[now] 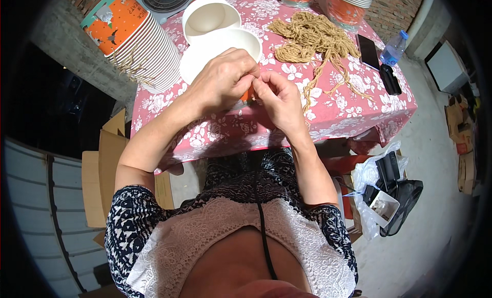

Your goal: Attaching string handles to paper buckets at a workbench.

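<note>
My left hand (229, 79) and my right hand (282, 96) meet over the near part of the table. Thumbs and fingers of both are pinched together, almost touching; whatever lies between the fingertips is too small to make out. Just below the fingertips shows a small orange patch (247, 94), mostly covered by my left hand. Behind my left hand a white paper bucket (202, 55) lies with its open mouth showing. Another white bucket (210, 21) sits beyond it, tipped toward me. Right of my hands lies a loose heap of tan twine (312, 39), its strands trailing toward the near edge.
A tall stack of orange-printed paper buckets (148, 55) leans at the left, twine hanging on it. More stacked buckets (348, 8) stand at the back right. A phone (367, 51), a black case (390, 80) and a water bottle (393, 49) lie or stand at the table's right side.
</note>
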Demonstrator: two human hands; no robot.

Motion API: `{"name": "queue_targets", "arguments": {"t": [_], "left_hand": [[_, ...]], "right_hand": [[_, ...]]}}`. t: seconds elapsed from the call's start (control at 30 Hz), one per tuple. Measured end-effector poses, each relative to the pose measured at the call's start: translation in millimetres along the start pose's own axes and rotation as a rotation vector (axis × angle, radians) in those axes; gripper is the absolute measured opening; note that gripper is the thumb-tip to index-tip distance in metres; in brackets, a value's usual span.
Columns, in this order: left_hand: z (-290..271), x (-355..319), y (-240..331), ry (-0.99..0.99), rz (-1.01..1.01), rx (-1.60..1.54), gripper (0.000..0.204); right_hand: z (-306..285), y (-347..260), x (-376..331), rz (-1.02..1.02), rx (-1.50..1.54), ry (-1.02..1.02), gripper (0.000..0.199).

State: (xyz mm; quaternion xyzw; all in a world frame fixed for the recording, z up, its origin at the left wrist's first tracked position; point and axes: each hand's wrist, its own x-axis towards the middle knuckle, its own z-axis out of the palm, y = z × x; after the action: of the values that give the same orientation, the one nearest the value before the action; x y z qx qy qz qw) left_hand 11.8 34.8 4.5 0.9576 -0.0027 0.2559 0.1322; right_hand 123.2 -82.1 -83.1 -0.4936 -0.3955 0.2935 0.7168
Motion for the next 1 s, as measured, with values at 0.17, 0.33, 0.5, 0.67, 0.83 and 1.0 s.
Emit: {"name": "queue_targets", "arguments": {"t": [0.17, 0.33, 0.5, 0.67, 0.83, 1.0], "left_hand": [[1.7, 0.5, 0.2, 0.009, 0.02, 0.034, 0.006], [0.7, 0.4, 1.6, 0.026, 0.019, 0.039, 0.005], [0.4, -0.8, -1.6, 0.022, 0.011, 0.045, 0.007], [0.1, -5.0, -2.6, -0.032, 0.039, 0.106, 0.011], [-7.3, -4.3, 0.8, -0.098, 0.029, 0.121, 0.011], [-5.5, -3.5, -3.0, -0.106, 0.07, 0.135, 0.009]], "right_hand": [[-1.0, -0.8, -3.5, -0.031, -0.116, 0.02, 0.015], [-7.4, -1.2, -10.9, 0.038, -0.185, 0.014, 0.014], [-16.1, -3.4, -17.0, 0.089, -0.075, -0.025, 0.016], [-19.7, -2.9, -20.3, 0.156, 0.007, -0.015, 0.017], [-26.3, 6.9, -24.5, 0.164, 0.061, 0.016, 0.016], [-29.7, 12.6, -27.7, 0.19, 0.002, 0.009, 0.016]]}}
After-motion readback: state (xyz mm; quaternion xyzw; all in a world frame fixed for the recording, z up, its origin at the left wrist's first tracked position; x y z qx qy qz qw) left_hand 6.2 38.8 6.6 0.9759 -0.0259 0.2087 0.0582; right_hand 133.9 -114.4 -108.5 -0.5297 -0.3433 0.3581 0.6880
